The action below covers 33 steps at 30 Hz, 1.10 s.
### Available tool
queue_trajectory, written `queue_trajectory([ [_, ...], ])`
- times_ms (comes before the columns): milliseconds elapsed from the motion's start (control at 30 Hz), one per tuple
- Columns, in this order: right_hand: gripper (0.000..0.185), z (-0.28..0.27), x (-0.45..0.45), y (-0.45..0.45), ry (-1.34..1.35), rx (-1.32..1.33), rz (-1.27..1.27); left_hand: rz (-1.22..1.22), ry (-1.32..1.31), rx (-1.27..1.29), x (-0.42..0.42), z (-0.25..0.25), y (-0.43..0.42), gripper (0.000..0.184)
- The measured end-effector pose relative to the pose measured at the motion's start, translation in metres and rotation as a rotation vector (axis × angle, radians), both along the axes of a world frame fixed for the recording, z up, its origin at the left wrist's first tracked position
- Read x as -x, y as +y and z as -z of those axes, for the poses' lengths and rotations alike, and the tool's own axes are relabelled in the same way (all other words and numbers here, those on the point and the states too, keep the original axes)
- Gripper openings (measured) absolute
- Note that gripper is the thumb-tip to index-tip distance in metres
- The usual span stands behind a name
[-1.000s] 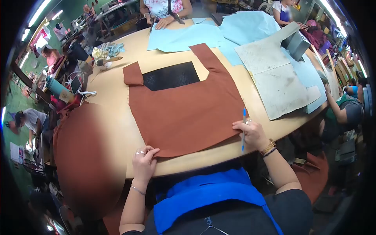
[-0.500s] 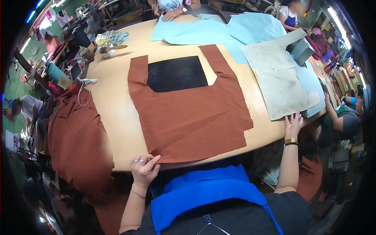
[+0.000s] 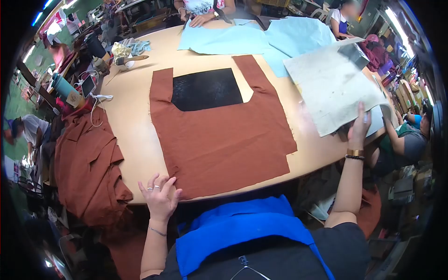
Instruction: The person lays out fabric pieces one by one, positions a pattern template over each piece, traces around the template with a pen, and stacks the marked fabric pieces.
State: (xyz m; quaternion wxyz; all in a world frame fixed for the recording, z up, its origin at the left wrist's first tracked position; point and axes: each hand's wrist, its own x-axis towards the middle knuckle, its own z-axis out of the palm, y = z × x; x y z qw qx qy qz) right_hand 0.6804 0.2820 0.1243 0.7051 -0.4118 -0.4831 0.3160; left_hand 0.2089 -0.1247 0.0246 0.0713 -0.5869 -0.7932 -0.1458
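A rust-brown cut fabric panel (image 3: 224, 144) with two strap-like arms lies flat on the table, partly over a black sheet (image 3: 210, 88). My left hand (image 3: 161, 195) is at the panel's near left corner, its fingers spread; a fingertip meets or nearly meets the cloth. My right hand (image 3: 358, 125) grips the near edge of a pale grey pattern sheet (image 3: 326, 88), fingers on top and thumb hidden. That sheet is tilted up off the table, smudged, and slightly blurred by motion.
Light blue fabric (image 3: 224, 39) covers the table's far side, where another person's hand (image 3: 203, 19) rests. Crumpled rust-brown cloth (image 3: 88, 163) hangs over the left edge. A brush (image 3: 130, 59), teal tumbler (image 3: 63, 86) and phone (image 3: 87, 86) stand left. A person (image 3: 413, 135) sits right.
My right hand has taken hold of the pale pattern sheet and lifted its near side. My left hand has loosened from the fabric corner, fingers spreading, and shifted slightly left.
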Motion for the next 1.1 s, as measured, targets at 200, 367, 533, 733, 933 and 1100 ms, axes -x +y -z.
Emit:
queue_trajectory([
  [200, 0.048, -0.099, 0.045, -0.036, -0.072, -0.112, 0.001, 0.05, -0.036, -0.207, -0.005, -0.021, 0.021, 0.042],
  [367, 0.047, -0.13, 0.098, -0.066, 0.048, -0.111, -0.283, 0.305, 0.028, -0.059, -0.035, -0.055, 0.071, 0.048],
  [533, 0.045, -0.133, 0.104, -0.077, 0.412, 0.08, -0.756, 0.051, -0.47, -0.057, -0.016, -0.046, 0.094, 0.043],
  [733, 0.042, -0.069, 0.124, -0.071, 0.236, 0.11, -0.613, -0.25, -0.731, 0.203, 0.011, -0.042, 0.098, 0.06],
  [933, 0.041, -0.028, 0.163, -0.081, 0.457, 0.356, -1.123, 0.212, -1.992, -0.262, -0.015, -0.067, 0.118, 0.076],
  [1100, 0.029, -0.004, 0.155, -0.06, 0.38, 0.445, -0.846, 0.011, -2.053, -0.479, 0.014, -0.039, 0.117, 0.046],
])
